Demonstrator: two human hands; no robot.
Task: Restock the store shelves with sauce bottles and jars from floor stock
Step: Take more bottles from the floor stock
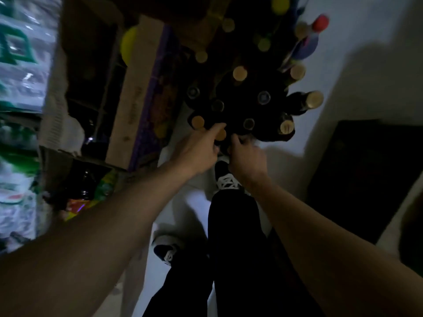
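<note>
Several dark sauce bottles with tan or dark caps stand clustered on the pale floor, seen from above in dim light. My left hand reaches to the nearest bottle, its fingers curled around the tan cap. My right hand is right beside it, fingers curled at the neck of a dark bottle at the cluster's near edge. What exactly each hand holds is blurred by motion and darkness.
An open cardboard box with dividers and dark bottles lies to the left. Shelves with green-and-white packages line the far left. A dark mat lies at right. My legs and shoes stand just below the bottles.
</note>
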